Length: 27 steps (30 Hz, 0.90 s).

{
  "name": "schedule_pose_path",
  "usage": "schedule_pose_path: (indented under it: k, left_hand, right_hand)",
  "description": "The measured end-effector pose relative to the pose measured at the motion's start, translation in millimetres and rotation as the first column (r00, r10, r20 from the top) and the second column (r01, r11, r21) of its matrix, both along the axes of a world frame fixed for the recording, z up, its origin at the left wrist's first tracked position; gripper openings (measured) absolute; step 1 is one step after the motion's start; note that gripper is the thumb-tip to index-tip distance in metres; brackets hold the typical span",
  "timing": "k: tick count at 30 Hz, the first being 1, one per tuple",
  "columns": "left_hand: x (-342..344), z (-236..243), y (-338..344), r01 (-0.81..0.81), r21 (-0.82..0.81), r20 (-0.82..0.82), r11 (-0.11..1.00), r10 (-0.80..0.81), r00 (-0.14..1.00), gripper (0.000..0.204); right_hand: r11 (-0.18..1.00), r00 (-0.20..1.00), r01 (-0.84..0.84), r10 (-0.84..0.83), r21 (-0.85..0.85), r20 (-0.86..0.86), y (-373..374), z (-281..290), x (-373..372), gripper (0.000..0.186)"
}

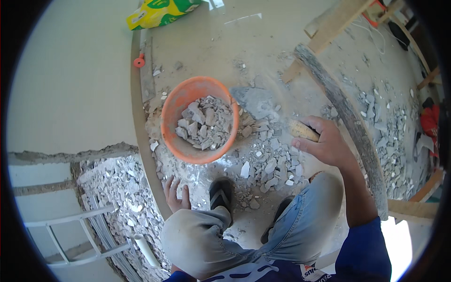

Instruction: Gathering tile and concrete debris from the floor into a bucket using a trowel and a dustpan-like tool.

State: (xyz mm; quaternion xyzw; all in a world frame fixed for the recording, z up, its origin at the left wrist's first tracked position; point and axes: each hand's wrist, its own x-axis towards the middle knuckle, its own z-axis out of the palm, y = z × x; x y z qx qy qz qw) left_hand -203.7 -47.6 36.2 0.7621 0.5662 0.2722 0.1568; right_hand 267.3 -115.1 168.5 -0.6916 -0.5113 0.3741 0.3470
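My right hand (324,141) is closed round the pale wooden handle of a trowel (256,101). The trowel's dusty grey blade points left, its tip close to the rim of an orange bucket (170,141). Broken grey rubble (202,122) lies inside the bucket. A heap of chips and broken mortar (275,162) covers the floor between the bucket and my right knee. Beside my left knee, my left hand (177,195) hangs with its fingers apart and nothing in it, below the bucket and not touching it.
A rough wooden board (347,113) runs along my right, with more rubble (394,150) beyond it. At lower left are a metal ladder (70,219), a white pipe (146,251) and more debris. A yellow-green bag (162,13) lies at the far side, near a wall edge (141,108).
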Motion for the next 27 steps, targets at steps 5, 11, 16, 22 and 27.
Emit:
schedule_pose_path:
  k: [5, 11, 16, 22, 27]
  left_hand:
    - [-114.1, -28.3, -190.5, -0.536, -0.234, -0.174, 0.811, 0.508, 0.844, 0.039]
    - [-67.4, -28.1, -428.4, -0.75, -0.649, -0.454, 0.127, 0.726, 0.516, 0.053]
    - [52.1, -10.5, -572.6, -0.634, -0.769, -0.219, -0.079, 0.965, 0.145, 0.052]
    - [126.6, 1.9, -559.6, -0.51, -0.86, -0.101, -0.016, 0.985, 0.139, 0.05]
    - [80.1, 1.0, -533.2, -0.482, -0.876, -0.121, -0.018, 0.976, 0.183, 0.048]
  right_hand:
    - [0.976, 0.986, 0.088, -0.113, -0.197, -0.122, 93.6, -26.8, -58.5, 0.036]
    - [0.955, 0.937, -0.263, 0.217, -0.141, -0.274, 155.4, -10.1, -105.0, 0.027]
    - [0.818, 0.764, -0.575, 0.546, 0.02, -0.343, 193.6, 16.1, -201.1, 0.033]
    - [0.764, 0.762, -0.64, 0.645, 0.083, -0.062, 173.0, -60.8, -308.8, 0.036]
    - [0.66, 0.668, -0.744, 0.739, -0.108, -0.084, 82.6, -161.7, -367.9, 0.042]
